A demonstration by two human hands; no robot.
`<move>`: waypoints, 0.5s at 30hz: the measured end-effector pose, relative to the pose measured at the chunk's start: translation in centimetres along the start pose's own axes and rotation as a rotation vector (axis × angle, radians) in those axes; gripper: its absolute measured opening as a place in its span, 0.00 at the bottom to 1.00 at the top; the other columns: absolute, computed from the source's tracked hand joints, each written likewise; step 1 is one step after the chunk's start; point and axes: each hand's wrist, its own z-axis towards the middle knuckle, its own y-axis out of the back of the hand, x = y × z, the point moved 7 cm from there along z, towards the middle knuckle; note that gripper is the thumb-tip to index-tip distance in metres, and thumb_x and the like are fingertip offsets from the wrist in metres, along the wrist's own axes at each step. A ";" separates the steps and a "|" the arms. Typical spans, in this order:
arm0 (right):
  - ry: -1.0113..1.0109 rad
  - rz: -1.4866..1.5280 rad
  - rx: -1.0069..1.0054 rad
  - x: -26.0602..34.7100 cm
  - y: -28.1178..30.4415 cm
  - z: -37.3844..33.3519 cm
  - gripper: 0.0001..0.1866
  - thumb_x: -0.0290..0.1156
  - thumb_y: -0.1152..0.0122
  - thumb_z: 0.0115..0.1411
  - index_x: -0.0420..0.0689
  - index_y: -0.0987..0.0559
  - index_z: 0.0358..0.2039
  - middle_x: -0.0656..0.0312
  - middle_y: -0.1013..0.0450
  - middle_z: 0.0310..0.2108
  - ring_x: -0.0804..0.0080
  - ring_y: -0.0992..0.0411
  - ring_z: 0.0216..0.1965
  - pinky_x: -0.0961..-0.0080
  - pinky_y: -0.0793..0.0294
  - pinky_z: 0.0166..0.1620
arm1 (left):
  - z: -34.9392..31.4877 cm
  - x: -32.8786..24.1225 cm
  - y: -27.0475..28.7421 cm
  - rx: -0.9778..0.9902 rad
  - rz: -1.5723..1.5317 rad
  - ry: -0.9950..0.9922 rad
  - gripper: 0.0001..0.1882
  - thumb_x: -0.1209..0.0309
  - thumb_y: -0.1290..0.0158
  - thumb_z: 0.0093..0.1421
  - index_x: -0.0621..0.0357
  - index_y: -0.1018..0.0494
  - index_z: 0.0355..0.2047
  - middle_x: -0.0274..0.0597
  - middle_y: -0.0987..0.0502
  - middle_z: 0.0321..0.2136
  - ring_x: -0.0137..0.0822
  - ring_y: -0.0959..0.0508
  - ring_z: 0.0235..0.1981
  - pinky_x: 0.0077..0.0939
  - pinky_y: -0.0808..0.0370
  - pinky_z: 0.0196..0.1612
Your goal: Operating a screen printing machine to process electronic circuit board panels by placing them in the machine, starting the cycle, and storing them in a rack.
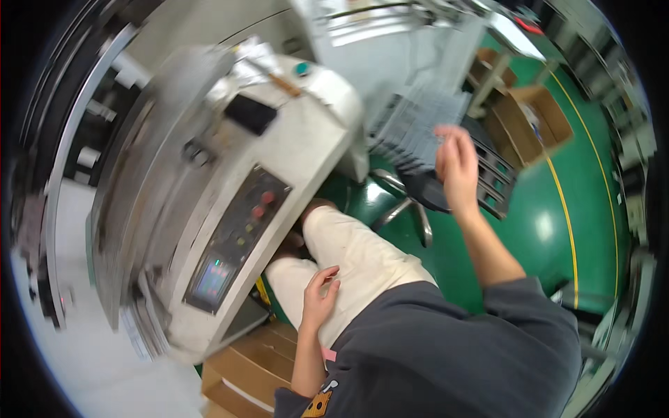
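Observation:
My right hand [458,166] is held out over a stack of grey, translucent pieces [425,115], at the stack's right side. Its fingers are bent and drawn together, a little blurred; whether something small is pinched at the fingertips I cannot make out. The stack rests on a black slatted rack or seat [493,182] above chrome legs [424,224]. Near my lap, beside the light trousers, my left hand [320,298] hangs with its fingers loosely bent and the thumb apart, holding nothing.
A large pale machine with a control panel [237,240] stands on the left. On its top lie a black phone-like slab [251,113] and a wooden-handled tool [284,85]. Cardboard boxes stand at the right [533,118] and below the machine [244,369]. Yellow lines mark the green floor [540,230].

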 end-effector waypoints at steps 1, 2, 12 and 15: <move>0.023 -0.019 0.136 -0.6 -3.8 -2.0 0.15 0.38 0.48 0.72 0.42 0.25 0.52 0.75 0.38 0.23 0.87 0.41 0.23 0.88 0.41 0.25 | -0.5 0.4 1.1 -0.041 0.017 0.025 0.16 0.75 0.44 0.64 0.62 0.24 0.53 0.46 0.21 0.47 0.38 0.22 0.52 0.29 0.25 0.54; -0.053 -0.028 0.332 -2.2 -7.5 -4.6 0.14 0.34 0.46 0.71 0.41 0.25 0.53 0.74 0.37 0.23 0.86 0.39 0.23 0.86 0.38 0.27 | -0.9 0.6 2.6 -0.138 0.019 0.049 0.16 0.75 0.44 0.64 0.62 0.24 0.53 0.46 0.21 0.47 0.38 0.22 0.52 0.29 0.25 0.54; -0.133 -0.036 1.568 -6.3 -24.9 -22.5 0.13 0.29 0.39 0.66 0.39 0.21 0.49 0.63 0.24 0.26 0.79 0.27 0.27 0.79 0.27 0.33 | -18.2 -4.7 24.8 -1.234 0.532 0.052 0.07 0.70 0.42 0.64 0.62 0.20 0.33 0.45 0.19 0.27 0.37 0.19 0.28 0.30 0.24 0.33; -0.290 -0.122 1.617 -7.5 -25.9 -23.2 0.12 0.30 0.39 0.66 0.39 0.21 0.47 0.63 0.24 0.25 0.79 0.26 0.27 0.79 0.27 0.33 | -24.0 -8.6 29.6 -1.434 0.985 -0.059 0.11 0.69 0.44 0.65 0.62 0.21 0.44 0.52 0.19 0.42 0.48 0.19 0.44 0.37 0.24 0.48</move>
